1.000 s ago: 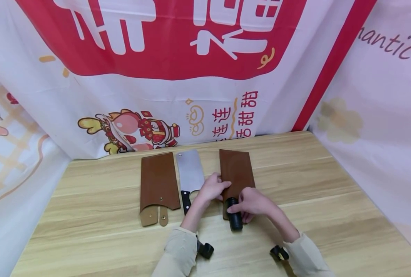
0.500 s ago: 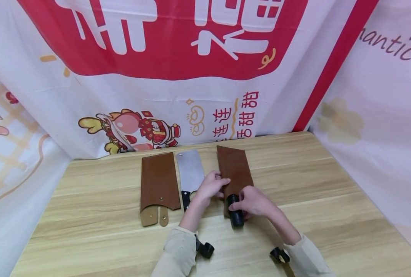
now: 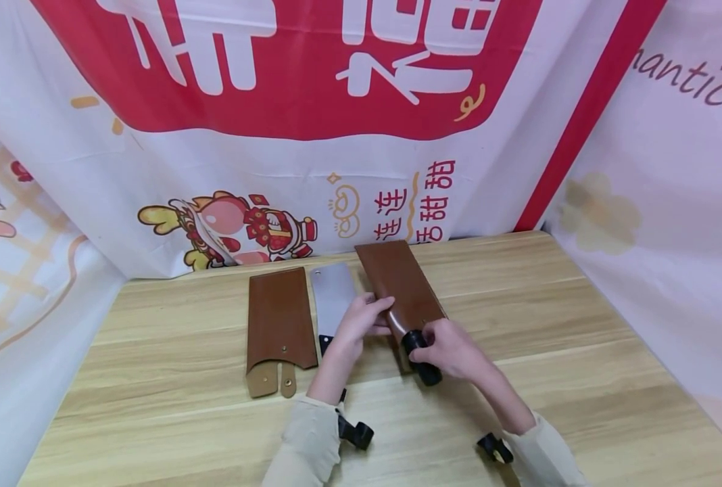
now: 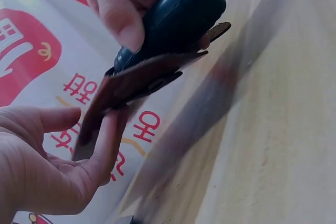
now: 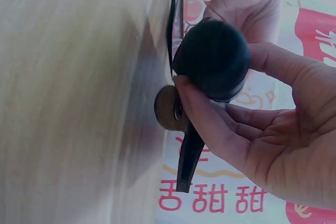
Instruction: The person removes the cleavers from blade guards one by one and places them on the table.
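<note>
In the head view, my left hand (image 3: 356,323) grips the left edge of a brown leather knife sheath (image 3: 400,284), thumb on top. A thick black handle (image 3: 428,372) sticks out of the sheath's near end, and my right hand (image 3: 452,348) holds it. The blade is hidden inside. Seen from the left wrist, the sheath (image 4: 134,80) is tilted and raised off the table, with fingers of my left hand (image 4: 52,171) under it. The right wrist view shows my right thumb and fingers around the handle (image 5: 214,59), above a loose strap with a snap (image 5: 168,107).
Just left of my left hand lies a cleaver (image 3: 332,291) with a bare blade and black handle, partly covered by my arm. Further left is a second brown sheath (image 3: 280,314), its flap open. A printed cloth (image 3: 361,162) hangs behind the wooden table (image 3: 556,358).
Both hands have lifted the sheath and handle from the table. The sheath's far end has swung left and away, toward the cleaver, while the handle end has turned right.
</note>
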A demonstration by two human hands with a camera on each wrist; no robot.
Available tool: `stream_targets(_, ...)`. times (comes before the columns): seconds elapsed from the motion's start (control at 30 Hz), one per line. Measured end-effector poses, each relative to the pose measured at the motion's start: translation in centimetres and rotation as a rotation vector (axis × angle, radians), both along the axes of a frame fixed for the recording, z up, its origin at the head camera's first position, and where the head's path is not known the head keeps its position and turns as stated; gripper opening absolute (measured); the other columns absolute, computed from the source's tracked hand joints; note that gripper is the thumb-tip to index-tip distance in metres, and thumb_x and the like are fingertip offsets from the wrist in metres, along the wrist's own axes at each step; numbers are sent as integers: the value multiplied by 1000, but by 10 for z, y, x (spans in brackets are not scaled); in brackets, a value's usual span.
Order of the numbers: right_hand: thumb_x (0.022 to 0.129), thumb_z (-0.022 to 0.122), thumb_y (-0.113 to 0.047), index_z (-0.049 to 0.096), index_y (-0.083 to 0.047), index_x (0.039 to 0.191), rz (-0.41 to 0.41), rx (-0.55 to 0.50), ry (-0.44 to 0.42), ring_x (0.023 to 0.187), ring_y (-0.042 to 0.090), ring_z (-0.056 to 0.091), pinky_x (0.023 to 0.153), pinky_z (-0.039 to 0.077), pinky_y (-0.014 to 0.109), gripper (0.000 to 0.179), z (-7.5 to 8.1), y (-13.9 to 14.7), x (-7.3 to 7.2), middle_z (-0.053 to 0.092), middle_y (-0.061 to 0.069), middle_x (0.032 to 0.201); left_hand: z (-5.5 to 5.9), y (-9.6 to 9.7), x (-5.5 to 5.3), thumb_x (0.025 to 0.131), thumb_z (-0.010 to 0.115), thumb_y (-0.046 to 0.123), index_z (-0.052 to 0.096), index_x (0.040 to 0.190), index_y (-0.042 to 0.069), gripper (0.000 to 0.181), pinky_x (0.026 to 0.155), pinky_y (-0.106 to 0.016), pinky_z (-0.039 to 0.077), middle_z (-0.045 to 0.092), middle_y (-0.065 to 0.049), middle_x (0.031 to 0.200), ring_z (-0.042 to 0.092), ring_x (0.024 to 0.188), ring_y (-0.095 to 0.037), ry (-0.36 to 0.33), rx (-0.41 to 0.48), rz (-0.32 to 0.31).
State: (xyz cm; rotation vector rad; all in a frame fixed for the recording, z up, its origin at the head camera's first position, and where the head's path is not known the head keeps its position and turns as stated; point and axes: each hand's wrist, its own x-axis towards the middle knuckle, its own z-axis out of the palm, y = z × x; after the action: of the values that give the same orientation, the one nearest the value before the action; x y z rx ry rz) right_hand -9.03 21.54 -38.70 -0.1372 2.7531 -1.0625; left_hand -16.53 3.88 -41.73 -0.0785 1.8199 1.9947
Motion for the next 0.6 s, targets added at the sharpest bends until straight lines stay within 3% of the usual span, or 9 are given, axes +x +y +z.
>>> stream_targets(0.17,80,81,-10,71,0,89,23,-10,70,69,17,57,61,49,31,17,7,6,1,65,5,77,5,-7,-2,102,65,21,55,134,-5,42,68,-30,62,72,-19,103,70,75,-19,-41,94,53)
stream_targets(0.37,85,80,-11,73,5,114,38,-22,157,84,22,60,69,50,33,34,12,17,-3,72,14,102,8,-12,-6,104,63,23,50,136,-4,43,86,-44,62,71,-24,116,74,96,-33,-111,253,124)
stream_targets(0.5,88,79,-10,74,1,116,17,-129,177,86,24,60,69,51,33,31,16,26,-7,70,15,104,9,-15,-7,106,58,22,46,139,-4,43,103,-55,51,65,-26,124,63,121,-42,-172,417,189)
stream_targets(0.6,89,79,-10,75,0,117,-16,-202,202,90,25,61,72,52,34,30,18,32,-9,71,15,107,11,-17,-8,107,56,24,40,144,0,48,106,-56,47,59,-24,130,59,127,-42,-202,529,216)
